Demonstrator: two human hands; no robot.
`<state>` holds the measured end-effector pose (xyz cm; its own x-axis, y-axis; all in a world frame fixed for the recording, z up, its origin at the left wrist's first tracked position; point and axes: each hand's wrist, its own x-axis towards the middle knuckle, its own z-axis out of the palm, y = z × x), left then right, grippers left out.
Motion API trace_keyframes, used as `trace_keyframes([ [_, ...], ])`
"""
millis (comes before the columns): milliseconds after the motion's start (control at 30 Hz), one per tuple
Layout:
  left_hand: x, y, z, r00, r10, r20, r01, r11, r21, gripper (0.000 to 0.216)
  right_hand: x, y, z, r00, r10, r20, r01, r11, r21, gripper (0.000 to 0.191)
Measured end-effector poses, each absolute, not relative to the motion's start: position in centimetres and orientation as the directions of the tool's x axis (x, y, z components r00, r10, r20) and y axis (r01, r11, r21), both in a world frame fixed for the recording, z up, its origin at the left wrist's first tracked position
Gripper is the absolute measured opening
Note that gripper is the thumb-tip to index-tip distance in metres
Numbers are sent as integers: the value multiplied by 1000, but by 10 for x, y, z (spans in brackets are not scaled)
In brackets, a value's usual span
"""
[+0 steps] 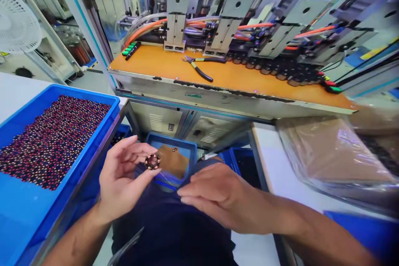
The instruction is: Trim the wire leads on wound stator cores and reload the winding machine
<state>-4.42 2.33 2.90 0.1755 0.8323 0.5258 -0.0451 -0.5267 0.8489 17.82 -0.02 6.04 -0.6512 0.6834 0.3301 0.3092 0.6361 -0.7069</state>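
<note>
Right hand (221,199), fingertips drawn close together; can't tell if they pinch anything. Left hand (123,181) grips coil (148,161) between thumb and fingers, just above lap, ring opening showing. Coil probably light, stiff core; copper windings likely easily nicked, maybe a bit slick. Best hold: outer rim, off the windings. Beyond coil: low blue tray (193,149) with brown sheet (174,162). Left: parts tray (25,216), many small parts (59,137). Right: bagged stack (324,149). Farther: orange bench (149,63), pliers (202,73), machine (177,29).
</note>
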Motion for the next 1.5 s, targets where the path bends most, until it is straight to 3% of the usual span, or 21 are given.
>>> trace_keyframes([
  [100,-43,23,27,196,829,524,-94,-516,851,77,180,0,57,-597,768,230,178,407,-896,11],
  [167,-43,21,24,224,808,544,-104,-536,838,78,174,3,53,-487,861,146,56,197,-979,21],
  [267,-43,16,19,289,785,548,-99,-545,832,79,160,6,47,-370,929,-7,-152,-67,-986,28],
  [367,-40,13,18,314,792,523,-83,-525,847,79,146,7,45,-320,943,-92,-236,-173,-956,21],
  [533,-32,14,21,229,825,516,-142,-496,857,78,131,-3,32,-201,979,-30,-351,-101,-931,22],
  [667,-33,17,23,233,880,414,-221,-367,904,74,132,-14,17,-137,990,27,-446,-37,-894,27],
  [967,-38,13,22,372,799,473,-155,-449,880,77,146,-5,39,-230,973,-9,-274,-73,-959,26],
  [1100,-37,10,23,378,857,352,-243,-275,930,68,145,-13,31,-213,977,-3,-379,-85,-921,31],
  [1233,-40,14,26,423,881,215,-283,-97,954,40,156,-15,28,-300,951,-72,-313,-170,-934,35],
  [1500,-38,17,23,554,812,187,-242,-58,969,35,161,-3,55,-325,935,-141,-115,-187,-976,34],
])
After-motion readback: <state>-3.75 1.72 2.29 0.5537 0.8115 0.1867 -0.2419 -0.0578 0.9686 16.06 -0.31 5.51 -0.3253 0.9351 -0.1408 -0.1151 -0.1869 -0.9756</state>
